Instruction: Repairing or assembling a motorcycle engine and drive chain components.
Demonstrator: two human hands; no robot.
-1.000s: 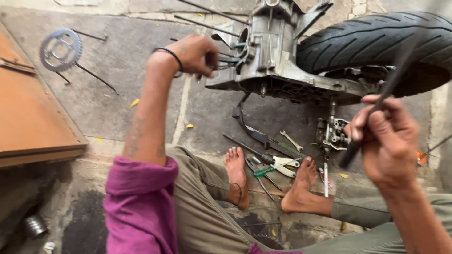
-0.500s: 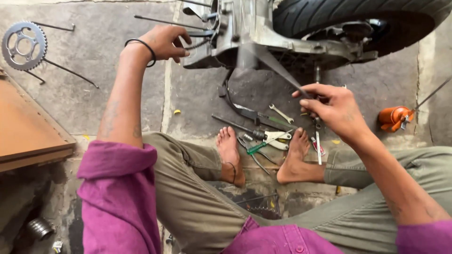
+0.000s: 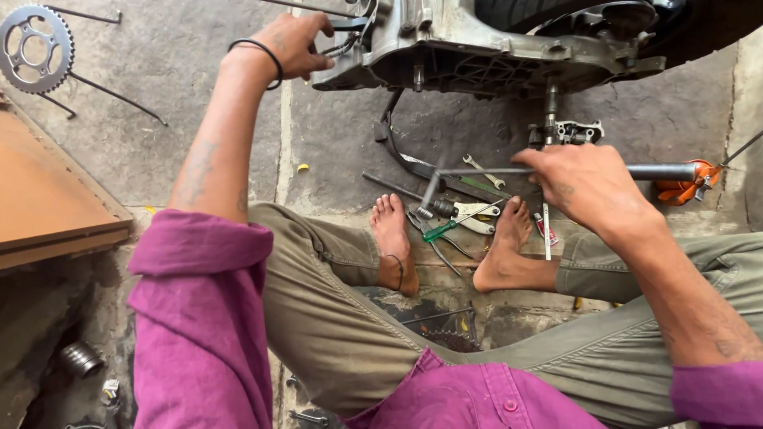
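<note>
Engine casing [image 3: 477, 48] of a motorcycle is seen at the far edge of the scene, resting on the stone floor [image 3: 199, 103] with the tyre [image 3: 604, 16] just behind it. The left hand [image 3: 290, 44] is curled around the casing's far-left edge, fingers closed on it. The right hand [image 3: 584, 187] is wrapped around a long metal T-handle wrench [image 3: 509, 171], which is held roughly level, well short of the casing, above the bare feet.

A slip is judged the main risk: the wrench is held in one hand only, above a scatter of hand tools [image 3: 453, 214] and both feet, so a loosened grip could drop it onto the toes. The casing seems to be steadied by the left hand alone; if that hold is eased while force is applied, it could tip or slide. The small valve-like part [image 3: 576, 131] below the casing could also be knocked.

Compared with half a second ago, the wrench has been swung from a slanted pose to near level, and the right hand has been shifted rightwards and nearer. The left hand's hold on the casing is unchanged. A sprocket [image 3: 36, 48] lies far left.
</note>
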